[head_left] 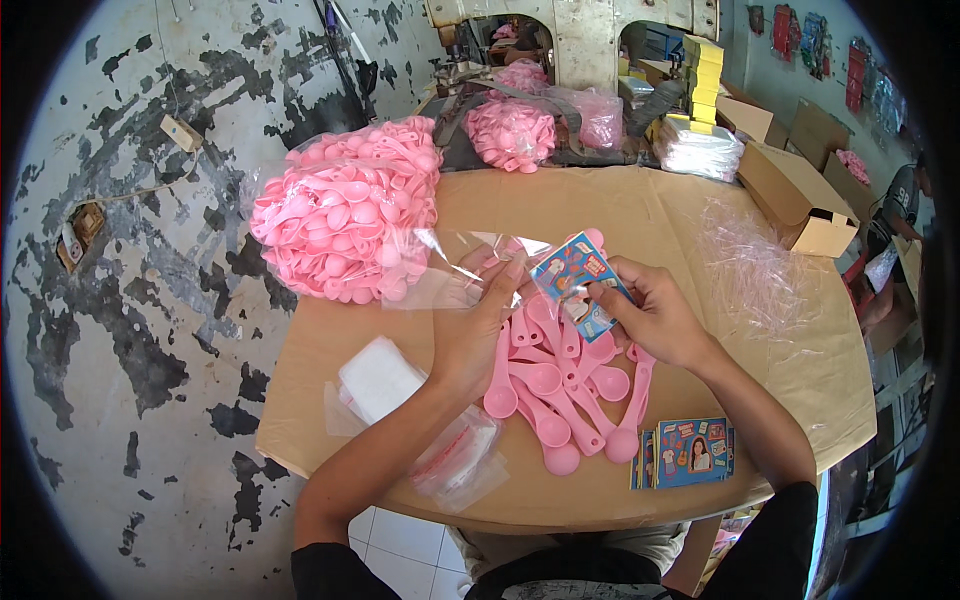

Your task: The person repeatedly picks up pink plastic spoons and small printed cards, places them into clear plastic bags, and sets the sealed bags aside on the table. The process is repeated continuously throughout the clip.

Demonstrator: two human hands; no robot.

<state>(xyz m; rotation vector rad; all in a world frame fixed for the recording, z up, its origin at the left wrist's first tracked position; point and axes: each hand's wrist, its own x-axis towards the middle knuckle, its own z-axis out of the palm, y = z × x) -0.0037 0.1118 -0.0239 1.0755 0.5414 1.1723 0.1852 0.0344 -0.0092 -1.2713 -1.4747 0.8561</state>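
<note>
My left hand (476,330) is closed on a clear plastic bag (428,268), which stretches out flat to the left of its fingers. In my right hand (662,312), between thumb and fingers, is a blue printed card (574,268). The card's left edge is close to the bag's right end; whether it reaches inside I cannot tell. Beneath both hands lies a loose heap of pink plastic scoops (562,392). A stack of similar blue cards (690,452) sits near the table's front edge, below my right forearm. Flat clear bags (458,452) lie by my left forearm, next to a white stack (382,382).
A large clear sack of pink scoops (345,215) stands at the table's left back. Behind the table are smaller sacks (510,130) and a yellow stack (703,85). Crumpled clear plastic (745,265) and a cardboard box (795,200) are at the right. Another person (898,215) is at the far right.
</note>
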